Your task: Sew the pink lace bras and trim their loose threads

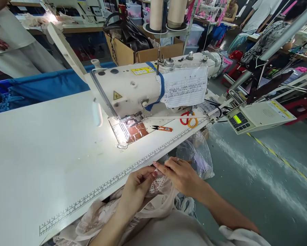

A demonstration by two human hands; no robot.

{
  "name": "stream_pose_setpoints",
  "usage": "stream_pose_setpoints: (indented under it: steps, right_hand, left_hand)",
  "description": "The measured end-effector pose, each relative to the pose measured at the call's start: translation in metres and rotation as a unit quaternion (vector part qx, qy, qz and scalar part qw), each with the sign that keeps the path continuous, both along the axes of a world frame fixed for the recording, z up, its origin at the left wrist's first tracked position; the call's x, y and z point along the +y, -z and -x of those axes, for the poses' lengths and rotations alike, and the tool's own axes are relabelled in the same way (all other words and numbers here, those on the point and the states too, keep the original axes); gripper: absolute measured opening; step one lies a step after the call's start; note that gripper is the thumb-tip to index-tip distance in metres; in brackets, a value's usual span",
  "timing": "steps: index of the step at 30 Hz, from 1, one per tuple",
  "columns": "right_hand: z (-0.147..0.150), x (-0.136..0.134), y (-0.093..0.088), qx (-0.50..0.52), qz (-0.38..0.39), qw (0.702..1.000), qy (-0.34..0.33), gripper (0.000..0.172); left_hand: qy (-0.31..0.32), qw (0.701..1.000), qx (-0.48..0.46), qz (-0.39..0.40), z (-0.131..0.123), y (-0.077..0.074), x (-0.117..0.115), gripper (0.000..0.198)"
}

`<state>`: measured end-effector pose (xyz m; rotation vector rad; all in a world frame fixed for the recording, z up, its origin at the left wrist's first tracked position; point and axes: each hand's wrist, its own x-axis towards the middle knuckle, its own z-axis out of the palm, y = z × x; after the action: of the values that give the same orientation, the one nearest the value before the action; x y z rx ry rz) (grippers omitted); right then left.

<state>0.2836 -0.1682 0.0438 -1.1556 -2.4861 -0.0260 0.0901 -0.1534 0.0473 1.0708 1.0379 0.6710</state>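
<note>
Pale lace fabric (157, 186) bunches at 6 o'clock, by the table's (53, 153) near edge. My left hand (136, 188) pinches its border; whether my right hand (185, 177), at 3 o'clock from it, grips too, I cannot tell. It looks light, limp, easily snagged: best held by the border.

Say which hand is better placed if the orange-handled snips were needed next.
Probably the right hand: it looks nearer the orange-handled snips, which lie on the table beyond both hands. The left hand pinches the lace fabric; whether the right also grips it is unclear.
</note>
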Motion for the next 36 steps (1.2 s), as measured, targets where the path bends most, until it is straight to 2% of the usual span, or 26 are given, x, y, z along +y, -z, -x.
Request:
stream_pose_setpoints:
  steps: [6,8,10,12,15,17,20,22,25,26,27,30,31,32,33,34,36]
  right_hand:
    - [0.002,-0.002,0.002,0.007,0.021,1.000,0.001,0.052]
    - [0.004,-0.004,0.001,0.041,0.042,0.998,0.001,0.051]
    - [0.007,-0.005,-0.001,0.106,0.095,0.990,0.000,0.048]
    - [0.011,-0.005,-0.004,0.187,0.177,0.966,-0.001,0.045]
    - [0.015,-0.003,-0.009,0.284,0.283,0.916,0.006,0.041]
    - [0.015,-0.001,-0.013,0.319,0.331,0.888,0.011,0.039]
    - [0.013,0.002,-0.018,0.348,0.399,0.848,-0.003,0.037]
    - [0.012,0.003,-0.019,0.353,0.425,0.833,-0.009,0.038]
    - [0.015,0.003,-0.016,0.362,0.427,0.829,0.003,0.038]
    - [0.017,0.003,-0.013,0.384,0.439,0.813,0.003,0.038]
    - [0.019,0.002,-0.010,0.422,0.458,0.782,0.002,0.039]
    - [0.022,0.004,0.001,0.567,0.527,0.632,-0.003,0.044]
    - [0.020,0.007,0.003,0.606,0.535,0.589,0.000,0.046]
    - [0.016,0.010,0.004,0.639,0.526,0.561,0.007,0.050]
    - [0.010,0.014,0.004,0.667,0.502,0.551,0.019,0.057]
    - [0.002,0.019,0.002,0.689,0.468,0.553,0.034,0.061]
    - [-0.013,0.025,-0.004,0.707,0.389,0.587,0.068,0.061]
  left_hand:
    - [-0.001,1.000,-0.019,0.007,0.002,0.004,-0.001,0.029]
    - [0.005,1.000,-0.025,-0.002,0.002,0.003,0.000,0.027]
    - [0.022,0.999,-0.029,-0.023,0.001,0.002,0.000,0.026]
    - [0.046,0.997,-0.011,-0.054,0.000,0.001,-0.001,0.027]
    - [0.062,0.991,0.070,-0.099,0.000,0.003,-0.002,0.032]
    - [0.068,0.985,0.110,-0.114,0.001,0.005,-0.001,0.036]
    - [0.099,0.983,0.093,-0.121,0.004,0.006,0.003,0.037]
    - [0.113,0.983,0.084,-0.116,0.004,0.006,0.004,0.036]
    - [0.098,0.983,0.113,-0.107,0.003,0.005,0.004,0.036]
    - [0.097,0.983,0.114,-0.107,0.002,0.004,0.004,0.036]
    - [0.103,0.983,0.106,-0.105,0.001,0.003,0.004,0.037]
    - [0.144,0.986,0.039,-0.080,-0.001,0.002,0.003,0.039]
    - [0.152,0.986,0.018,-0.067,0.000,0.002,0.003,0.040]
    - [0.156,0.986,0.004,-0.053,0.001,0.003,0.003,0.041]
    - [0.155,0.987,-0.004,-0.043,0.003,0.004,0.003,0.042]
    - [0.153,0.988,-0.006,-0.036,0.006,0.004,0.002,0.044]
    - [0.141,0.989,0.006,-0.036,0.010,0.006,0.001,0.047]
